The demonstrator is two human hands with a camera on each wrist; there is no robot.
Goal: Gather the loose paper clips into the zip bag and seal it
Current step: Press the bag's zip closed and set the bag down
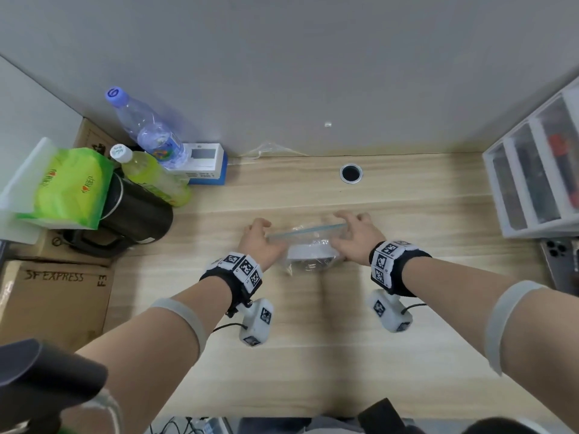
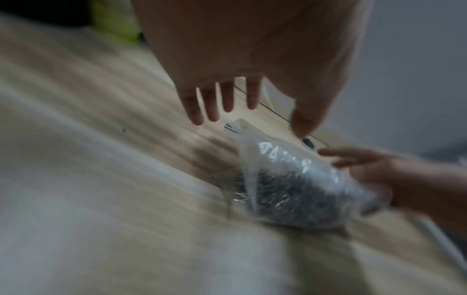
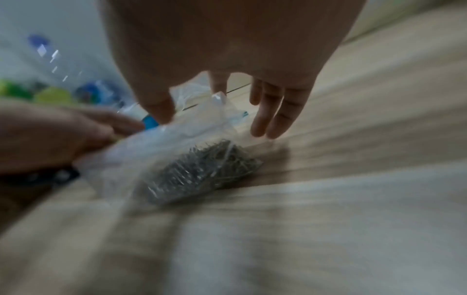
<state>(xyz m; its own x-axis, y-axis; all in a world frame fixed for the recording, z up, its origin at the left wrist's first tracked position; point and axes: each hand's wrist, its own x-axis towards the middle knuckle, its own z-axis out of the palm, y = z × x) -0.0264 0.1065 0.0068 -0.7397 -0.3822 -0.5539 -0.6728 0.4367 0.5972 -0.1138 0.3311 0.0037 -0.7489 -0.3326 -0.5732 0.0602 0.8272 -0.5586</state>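
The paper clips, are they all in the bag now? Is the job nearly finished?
Nearly. The paper clips sit heaped inside the zip bag, and none show loose on the desk. Now the left hand and right hand are at the two ends of the zip strip, fingers straight. Whether the strip is pressed shut is too blurry to tell, so sealing may be left.

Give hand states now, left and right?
Left hand: open, fingers straight, by the zip bag.
Right hand: open, fingers spread beside the bag.
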